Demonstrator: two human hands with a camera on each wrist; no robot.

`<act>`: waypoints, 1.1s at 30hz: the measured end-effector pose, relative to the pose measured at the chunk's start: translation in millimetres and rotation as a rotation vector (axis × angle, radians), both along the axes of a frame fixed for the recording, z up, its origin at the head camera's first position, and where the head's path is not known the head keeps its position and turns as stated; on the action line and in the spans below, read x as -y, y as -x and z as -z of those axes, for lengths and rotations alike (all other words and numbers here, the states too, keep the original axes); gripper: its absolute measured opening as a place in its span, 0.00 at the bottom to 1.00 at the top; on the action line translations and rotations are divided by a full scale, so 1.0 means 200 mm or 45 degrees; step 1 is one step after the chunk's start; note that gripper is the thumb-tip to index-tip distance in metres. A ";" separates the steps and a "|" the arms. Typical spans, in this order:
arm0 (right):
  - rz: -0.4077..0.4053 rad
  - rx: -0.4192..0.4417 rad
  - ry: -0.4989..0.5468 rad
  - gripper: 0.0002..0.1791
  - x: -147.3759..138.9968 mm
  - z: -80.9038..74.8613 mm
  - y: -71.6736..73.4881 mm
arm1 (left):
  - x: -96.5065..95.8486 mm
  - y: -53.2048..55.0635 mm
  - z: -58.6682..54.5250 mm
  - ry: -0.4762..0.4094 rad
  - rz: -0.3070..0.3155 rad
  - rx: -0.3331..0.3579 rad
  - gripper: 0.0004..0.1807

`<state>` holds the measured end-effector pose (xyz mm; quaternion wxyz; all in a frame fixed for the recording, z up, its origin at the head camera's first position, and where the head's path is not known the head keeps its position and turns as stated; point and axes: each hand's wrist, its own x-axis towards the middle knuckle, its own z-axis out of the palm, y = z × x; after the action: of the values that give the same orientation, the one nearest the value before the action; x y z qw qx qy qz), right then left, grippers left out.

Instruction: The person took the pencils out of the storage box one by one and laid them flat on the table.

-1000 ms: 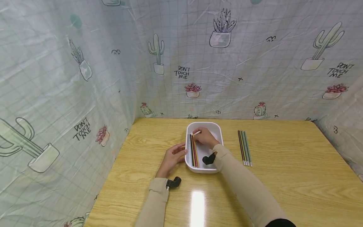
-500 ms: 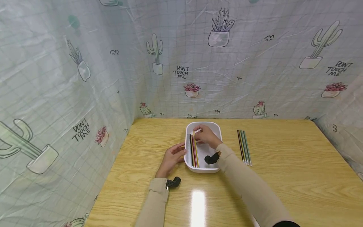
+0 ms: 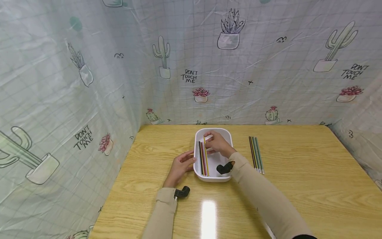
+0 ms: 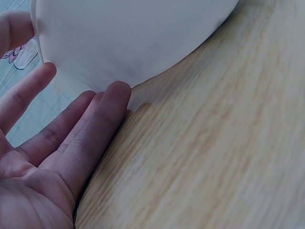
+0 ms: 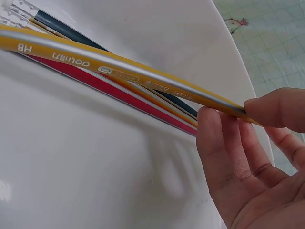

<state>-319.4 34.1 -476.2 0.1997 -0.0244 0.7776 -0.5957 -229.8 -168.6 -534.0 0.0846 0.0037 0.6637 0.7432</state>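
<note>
Right grip [image 3: 219,145], yellow pencil [image 5: 143,78] pinched at one end

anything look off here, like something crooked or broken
Only the yellow pencil stands out: it crosses over the other pencils in the white box, pinched by the right hand. It looks bowed in the right wrist view but straight from the head, so probably lens distortion. I see nothing spilled or broken.

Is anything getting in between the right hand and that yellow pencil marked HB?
Nothing visible does: in the right wrist view, thumb and fingers of the right hand pinch the yellow pencil directly. The other pencils lie in the white box, not between.
</note>
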 end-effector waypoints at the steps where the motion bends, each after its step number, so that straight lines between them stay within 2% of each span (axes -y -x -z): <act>1: 0.001 -0.004 0.006 0.24 0.00 0.00 0.00 | 0.00 0.00 0.00 0.001 -0.001 0.003 0.27; 14: 0.032 -0.059 0.001 0.24 -0.02 0.00 0.00 | 0.00 0.00 0.00 -0.002 0.008 -0.012 0.26; 33: 0.106 -0.156 0.074 0.26 -0.12 -0.11 0.03 | 0.00 0.00 0.00 0.002 0.005 -0.020 0.27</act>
<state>-325.1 57.8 -454.7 0.1262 -0.0343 0.7711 -0.6232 -229.1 -168.9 -534.7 0.0808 0.0107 0.6649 0.7425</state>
